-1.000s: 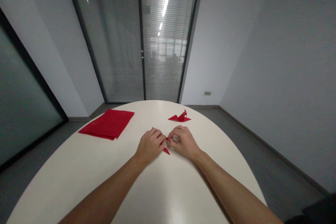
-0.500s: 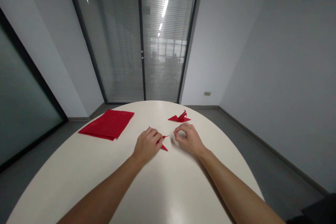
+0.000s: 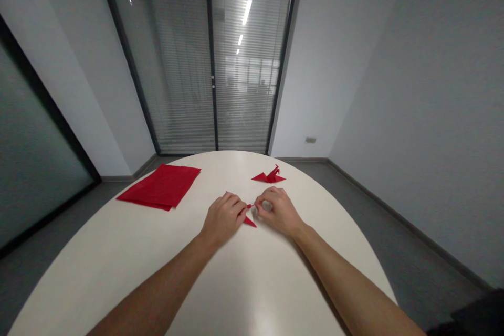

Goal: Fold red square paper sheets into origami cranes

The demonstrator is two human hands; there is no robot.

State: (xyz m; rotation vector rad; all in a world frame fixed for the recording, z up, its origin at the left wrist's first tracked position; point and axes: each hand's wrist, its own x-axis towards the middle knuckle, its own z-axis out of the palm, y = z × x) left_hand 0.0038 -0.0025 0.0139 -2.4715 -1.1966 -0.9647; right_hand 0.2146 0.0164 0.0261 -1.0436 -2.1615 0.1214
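Observation:
A partly covered red origami crane (image 3: 249, 222) is between my hands at the middle of the table. My left hand (image 3: 222, 217) is closed over its body, so most of the folds are hidden. One pointed red flap sticks out below my left fingers, and a thin point shows on the right. My right hand (image 3: 280, 212) pinches the end of that thin point between thumb and index finger. Farther back, just beyond my right hand, stands a second red paper crane (image 3: 271, 175) with its wings spread and neck raised.
Red paper sheets (image 3: 161, 187) lie at the back left of the round white table (image 3: 244, 283). Behind the table stands a glass partition with blinds (image 3: 252, 115). A dark object (image 3: 476, 315) shows at the lower right corner.
My right hand has moved left and its fingertips have closed on the thin red point. My left hand and the paper under it have shifted slightly right.

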